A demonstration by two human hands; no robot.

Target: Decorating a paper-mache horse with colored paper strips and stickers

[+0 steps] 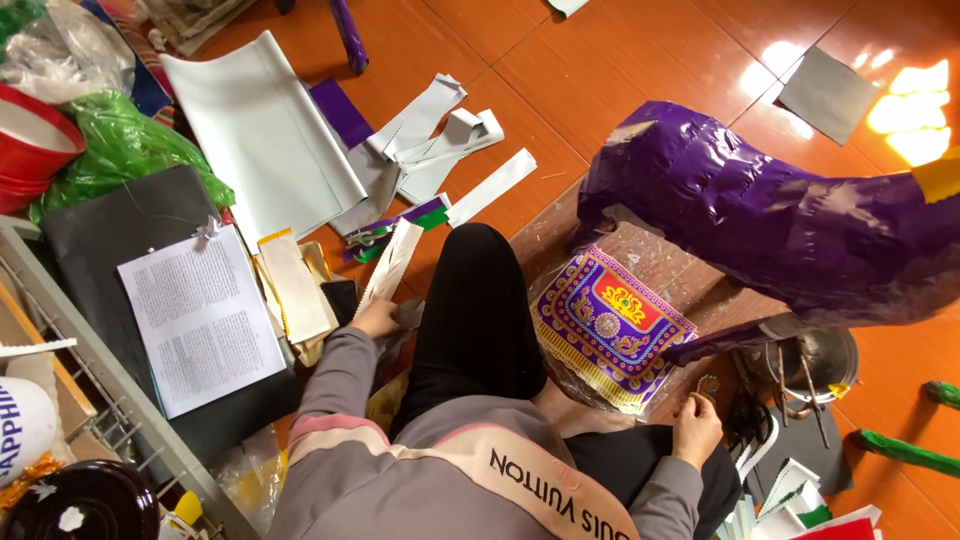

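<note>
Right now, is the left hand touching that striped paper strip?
Touching. The head view shows the left hand gripping the lower end of the striped paper strip, no gap between them.

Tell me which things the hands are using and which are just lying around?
In use:
left hand on a pale paper strip
right hand by a small ornament
patterned sheet
purple paper figure

Lying about:
printed page
red bowl
green bag
grey card
</note>
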